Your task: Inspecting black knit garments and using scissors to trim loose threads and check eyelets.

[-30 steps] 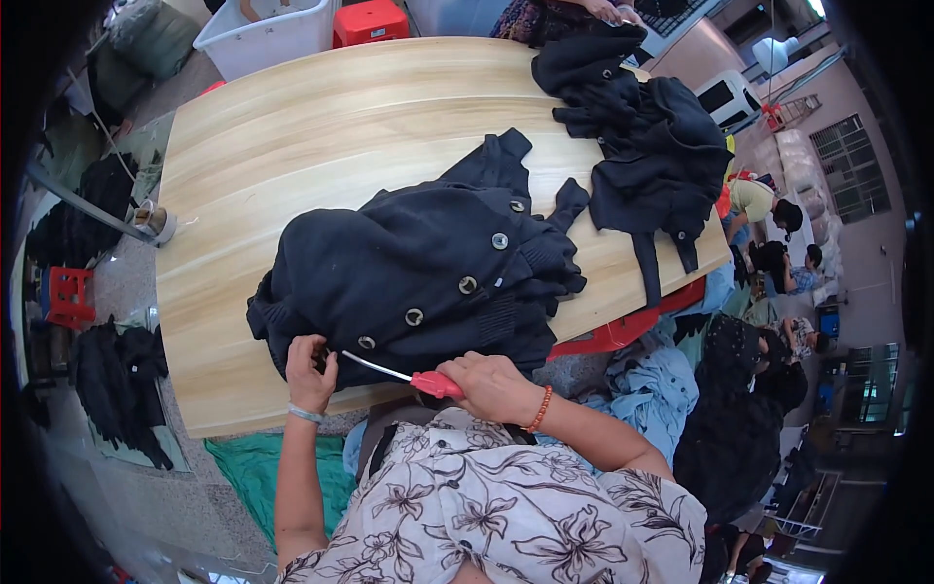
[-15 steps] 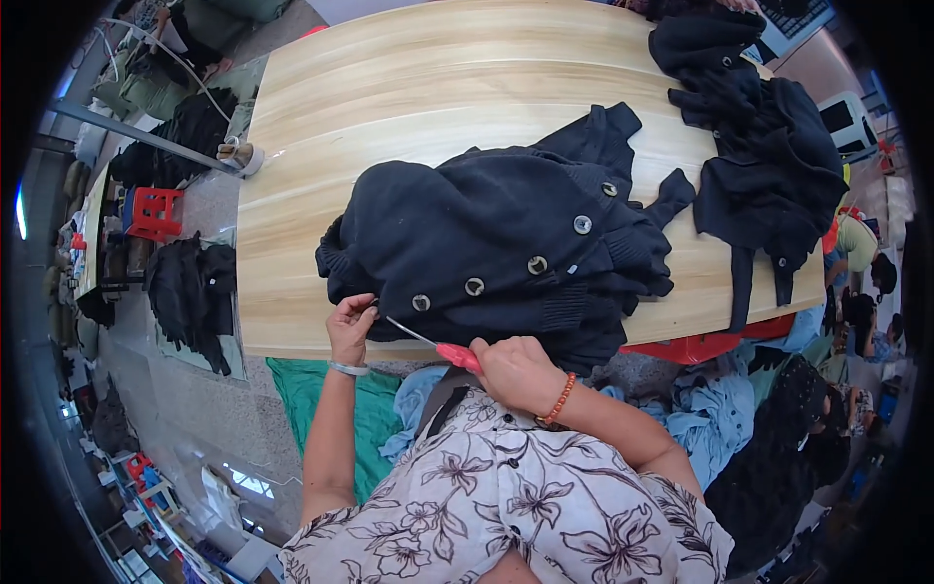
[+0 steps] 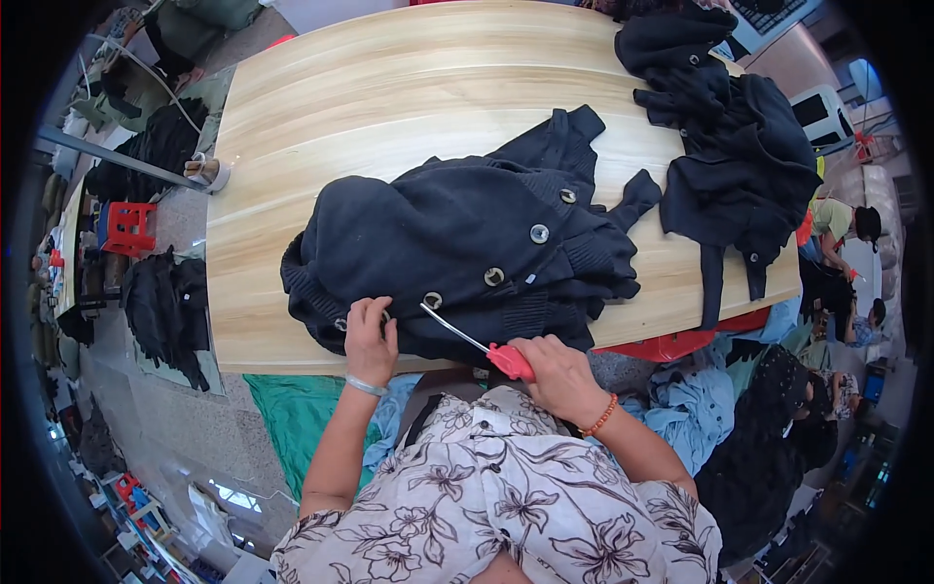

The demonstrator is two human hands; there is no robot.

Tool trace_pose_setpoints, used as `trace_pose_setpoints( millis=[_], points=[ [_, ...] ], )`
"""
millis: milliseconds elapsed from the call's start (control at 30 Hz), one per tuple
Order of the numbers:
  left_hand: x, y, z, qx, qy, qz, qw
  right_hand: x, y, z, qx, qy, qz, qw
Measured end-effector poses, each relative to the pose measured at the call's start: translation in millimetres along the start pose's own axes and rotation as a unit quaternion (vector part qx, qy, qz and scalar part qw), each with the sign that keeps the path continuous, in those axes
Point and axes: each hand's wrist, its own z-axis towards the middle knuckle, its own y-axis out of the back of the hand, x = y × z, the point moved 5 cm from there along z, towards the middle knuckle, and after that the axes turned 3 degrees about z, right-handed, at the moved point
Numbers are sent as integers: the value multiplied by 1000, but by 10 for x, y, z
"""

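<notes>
A dark navy knitted cardigan (image 3: pixel 428 229) lies bunched near the table's front edge, its row of large round buttons running diagonally across it. My left hand (image 3: pixel 371 343) is at the lower part of this button band, fingers bent and closed on the knit; a button (image 3: pixel 341 324) shows just left of it. In my right hand (image 3: pixel 562 378) is a red-handled tool (image 3: pixel 510 360) with a long thin metal shaft. Its tip hangs over the cardigan beside another button (image 3: pixel 432 301), and whether it touches the knit I cannot tell.
More dark knitted garments (image 3: pixel 735 165) are heaped on the right of the wooden table (image 3: pixel 292 127). A cup-like holder (image 3: pixel 208 173) sits at its left edge. Below are green cloth (image 3: pixel 302 428), light blue garments (image 3: pixel 691 394) and a red stool (image 3: pixel 129 229). Another person (image 3: pixel 835 224) works at far right.
My left hand has shifted right along the button band, leaving one button behind on its left. The tool has moved right with my right hand. The whole view has shifted slightly.
</notes>
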Motion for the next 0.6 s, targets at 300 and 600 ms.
trace_pose_setpoints(
  millis=[300, 600],
  points=[
    [689, -253, -133, 72, 197, -413, 886, 173, -249, 244, 208, -8, -33, 978],
    [-544, -78, 165, -7, -55, -56, 997, -237, 75, 28, 37, -12, 26, 999]
  ],
)
